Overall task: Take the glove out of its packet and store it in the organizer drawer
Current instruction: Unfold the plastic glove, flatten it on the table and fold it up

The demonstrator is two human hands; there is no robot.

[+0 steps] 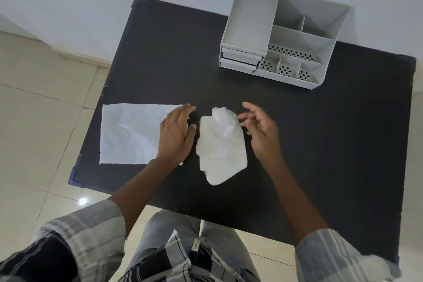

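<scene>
Two hands flank the crumpled white glove [220, 146], which lies loose on the black table [320, 144]. Its long axis runs toward and away from the person. The left hand [176, 135] rests flat on the emptied packet [130, 134], its grip open and holding nothing. The right hand [261, 129] hovers with fingers spread, empty, its fingertips just beside the glove's far end, and looks nearer. The closed organizer drawers [239, 58] sit well beyond both hands.

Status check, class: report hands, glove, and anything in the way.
Left hand flat on packet, right hand open, empty. Glove out, crumpled on table. Organizer drawers shut; path clear.
</scene>
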